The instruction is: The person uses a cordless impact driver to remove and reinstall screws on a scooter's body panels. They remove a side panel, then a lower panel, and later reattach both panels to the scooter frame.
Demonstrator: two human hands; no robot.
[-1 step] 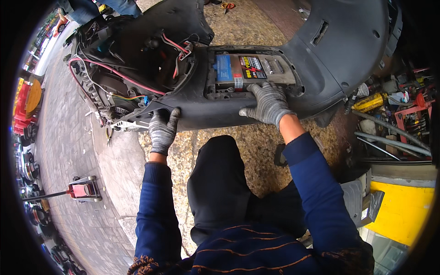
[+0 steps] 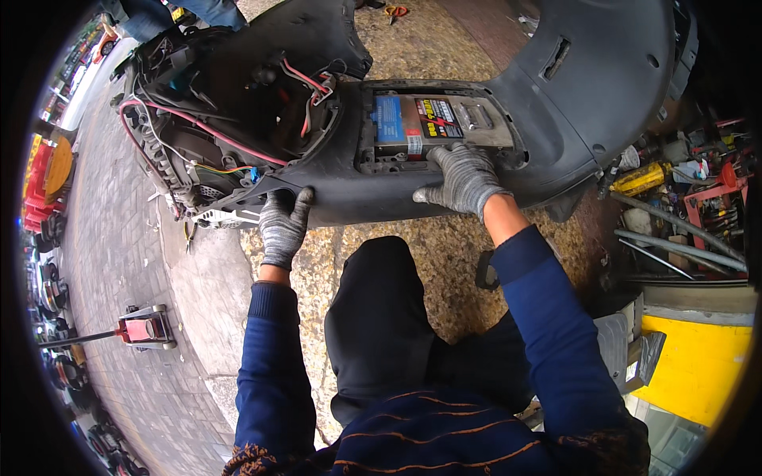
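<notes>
Hardly shifted, two gloved hands (image 2: 283, 228) (image 2: 467, 182) touch one black body panel (image 2: 361, 197).

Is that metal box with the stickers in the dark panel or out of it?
In: the metal box sits recessed in the dark panel, whose frame surrounds its labelled top.

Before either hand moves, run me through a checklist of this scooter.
1. Left hand touching the black side panel: ok.
2. Right hand at the near edge of the battery: ok, thumb on the side panel.
3. Battery inside the floorboard opening: ok.
4. Opening covered: not ok, battery exposed.
5. Long red cable clear of both hands: ok.
6. Battery wiring connected: cannot tell.
</notes>
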